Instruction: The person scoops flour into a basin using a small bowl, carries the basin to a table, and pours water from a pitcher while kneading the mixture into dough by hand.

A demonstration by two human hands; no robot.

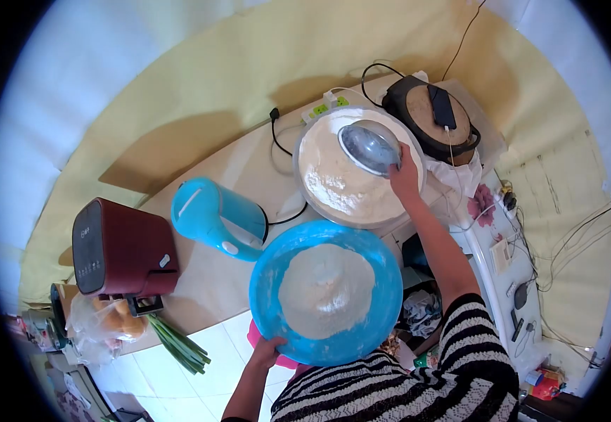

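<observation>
My left hand [269, 351] is closed on the near-left rim of a blue plastic basin [381, 285], which is tilted slightly against my body. A mound of white flour [326, 290] lies in the bottom of the basin. My right hand [405, 176] grips the edge of a small metal bowl [370, 146]. That bowl is tipped, its inside facing me, over a large round tub [298, 169] full of pale flour [341, 186]. Whether the small bowl touches the flour, I cannot tell.
Left of the basin stands a blue electric kettle [210, 218], then a dark red air fryer [126, 250]. Green onions [179, 344] overhang the counter edge. A black electric pan [425, 116] with a phone [441, 107] on it sits behind the tub. Cords cross the counter.
</observation>
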